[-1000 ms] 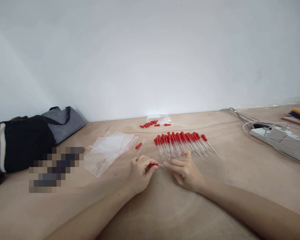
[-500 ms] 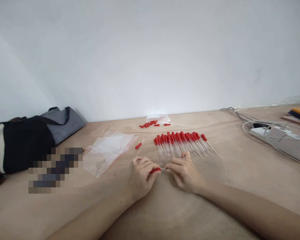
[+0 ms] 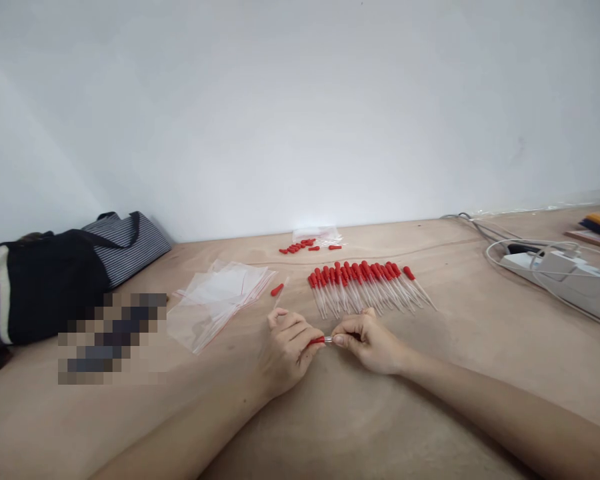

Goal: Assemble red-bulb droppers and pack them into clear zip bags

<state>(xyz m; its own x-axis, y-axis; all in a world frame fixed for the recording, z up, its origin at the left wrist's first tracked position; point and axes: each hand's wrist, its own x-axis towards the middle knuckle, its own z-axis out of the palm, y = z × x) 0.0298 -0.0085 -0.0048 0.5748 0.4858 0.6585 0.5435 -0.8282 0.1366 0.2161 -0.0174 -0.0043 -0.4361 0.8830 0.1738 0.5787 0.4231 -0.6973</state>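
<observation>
My left hand (image 3: 293, 347) pinches a red rubber bulb (image 3: 317, 340) between thumb and fingers. From the right, my right hand (image 3: 367, 341) grips a clear glass tube (image 3: 329, 339), whose end meets the bulb; how far it sits inside is too small to tell. Behind my hands lies a row of droppers (image 3: 357, 283) with red bulbs toward the wall and clear tips toward me. A loose red bulb (image 3: 277, 290) and a clear tube (image 3: 283, 293) lie just beyond my left hand.
Clear zip bags (image 3: 220, 300) lie at left, near a black bag (image 3: 50, 287) and a striped bag (image 3: 123, 243). More red bulbs (image 3: 294, 249) and clear tubes rest by the wall. A white power strip (image 3: 565, 273) with cables is at right.
My right fingers have closed in more tightly around the glass tube and shifted slightly. My left hand keeps its pinch on the red bulb, with a little less of the bulb's width showing.
</observation>
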